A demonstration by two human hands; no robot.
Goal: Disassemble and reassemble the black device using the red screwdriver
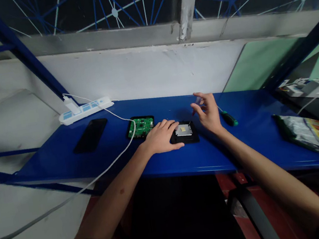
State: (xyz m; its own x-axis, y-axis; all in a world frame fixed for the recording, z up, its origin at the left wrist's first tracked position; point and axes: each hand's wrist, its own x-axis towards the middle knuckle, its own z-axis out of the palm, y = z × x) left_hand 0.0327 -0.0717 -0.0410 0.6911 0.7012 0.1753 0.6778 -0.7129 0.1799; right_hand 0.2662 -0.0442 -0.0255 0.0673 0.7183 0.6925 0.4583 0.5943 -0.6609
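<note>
1. Broadly, blue desk [181, 165] underneath.
2. Left hand [161, 138]: fingers loosely spread, against black case [188, 139].
3. Right hand [208, 112]: raised, fingers curved; cannot tell whether pinching.
4. Black case: on desk, right of green circuit board [142, 127].

The lone head-worn camera looks forward and down from close above the near edge of the blue counter [178, 166], facing the window [130, 6] at twelve o'clock.

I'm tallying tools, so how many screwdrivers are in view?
1: a green-handled screwdriver lying on the blue table, beside the right hand. Others might be hidden.
</note>
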